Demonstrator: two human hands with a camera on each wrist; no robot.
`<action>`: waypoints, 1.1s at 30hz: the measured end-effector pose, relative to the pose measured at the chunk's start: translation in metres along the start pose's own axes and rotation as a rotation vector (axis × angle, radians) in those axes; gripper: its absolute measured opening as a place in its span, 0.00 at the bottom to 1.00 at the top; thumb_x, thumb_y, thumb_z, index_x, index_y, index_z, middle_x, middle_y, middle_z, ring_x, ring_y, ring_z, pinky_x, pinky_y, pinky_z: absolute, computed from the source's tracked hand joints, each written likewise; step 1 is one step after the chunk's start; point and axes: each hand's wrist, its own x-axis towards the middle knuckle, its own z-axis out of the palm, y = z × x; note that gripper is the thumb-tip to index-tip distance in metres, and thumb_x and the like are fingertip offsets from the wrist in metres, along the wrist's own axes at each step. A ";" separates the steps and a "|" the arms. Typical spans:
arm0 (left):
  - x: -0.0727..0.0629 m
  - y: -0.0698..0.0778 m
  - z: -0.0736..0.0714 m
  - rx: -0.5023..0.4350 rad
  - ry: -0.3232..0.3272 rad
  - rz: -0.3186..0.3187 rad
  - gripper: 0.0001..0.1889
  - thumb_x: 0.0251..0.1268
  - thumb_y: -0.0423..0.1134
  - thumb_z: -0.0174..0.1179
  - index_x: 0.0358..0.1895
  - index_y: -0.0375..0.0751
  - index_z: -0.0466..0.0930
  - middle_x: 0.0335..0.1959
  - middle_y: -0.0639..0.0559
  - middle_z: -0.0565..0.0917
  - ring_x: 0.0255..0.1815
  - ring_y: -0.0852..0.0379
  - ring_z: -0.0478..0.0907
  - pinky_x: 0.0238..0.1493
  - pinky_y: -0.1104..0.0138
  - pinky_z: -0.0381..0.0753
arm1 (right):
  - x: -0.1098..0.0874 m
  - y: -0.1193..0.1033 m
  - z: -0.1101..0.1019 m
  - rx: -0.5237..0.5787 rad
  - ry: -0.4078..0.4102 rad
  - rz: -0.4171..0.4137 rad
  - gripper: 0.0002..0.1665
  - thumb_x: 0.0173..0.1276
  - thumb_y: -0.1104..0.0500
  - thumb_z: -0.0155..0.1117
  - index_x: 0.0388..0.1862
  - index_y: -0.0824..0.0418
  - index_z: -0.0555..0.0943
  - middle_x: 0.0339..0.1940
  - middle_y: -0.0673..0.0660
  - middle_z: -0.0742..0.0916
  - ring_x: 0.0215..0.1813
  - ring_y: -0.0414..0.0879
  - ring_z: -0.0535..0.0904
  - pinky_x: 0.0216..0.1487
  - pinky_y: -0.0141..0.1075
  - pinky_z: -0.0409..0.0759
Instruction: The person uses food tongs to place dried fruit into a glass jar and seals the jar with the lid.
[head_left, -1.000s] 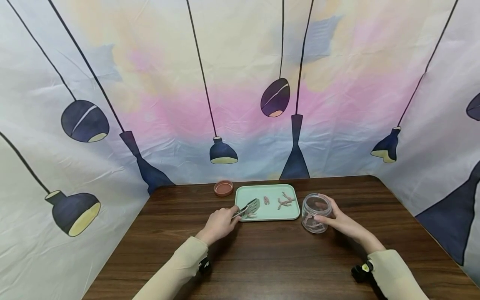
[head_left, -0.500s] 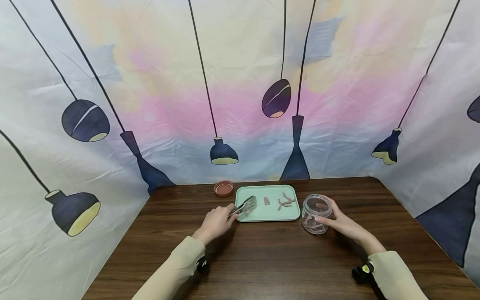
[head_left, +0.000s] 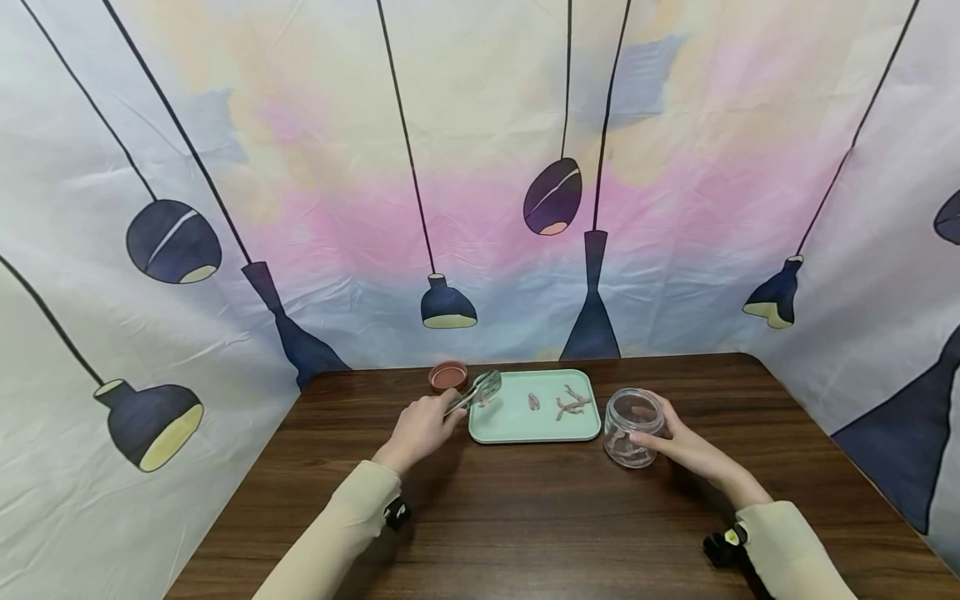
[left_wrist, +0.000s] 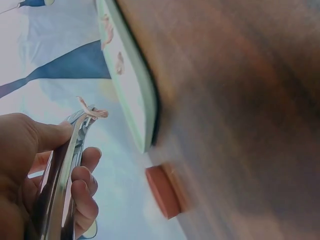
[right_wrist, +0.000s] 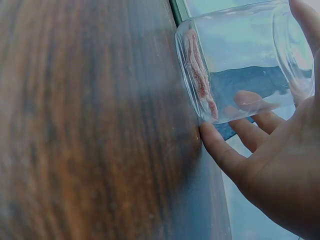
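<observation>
My left hand (head_left: 422, 423) grips metal tongs (head_left: 486, 387), their heads over the left end of the pale green tray (head_left: 517, 429). In the left wrist view, thin pinkish strips (left_wrist: 95, 114) like shredded meat are pinched at the tongs' tip, raised off the tray. On the tray lie a small pinkish piece (head_left: 533, 402) in the middle and a loose cluster of strips (head_left: 573, 405) on the right. My right hand (head_left: 678, 437) holds a clear open jar (head_left: 618, 423) standing on the table right of the tray. Inside, more strips (right_wrist: 200, 75) lie along its bottom.
A reddish-brown round lid (head_left: 447, 377) sits left of the tray near the back edge of the dark wooden table (head_left: 517, 517). Behind the table hangs a cloth (head_left: 495, 192) printed with lamps.
The tongs have lifted strips from the tray's left end. My left hand has carried them up and back toward the lid. My right hand and the jar stay in place.
</observation>
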 end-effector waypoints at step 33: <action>0.033 -0.005 -0.085 -0.042 0.200 -0.021 0.17 0.76 0.46 0.58 0.58 0.40 0.78 0.17 0.51 0.70 0.14 0.54 0.64 0.18 0.61 0.62 | 0.002 0.004 0.001 0.007 0.002 0.036 0.50 0.76 0.50 0.62 0.83 0.49 0.42 0.78 0.70 0.59 0.77 0.71 0.53 0.65 0.67 0.61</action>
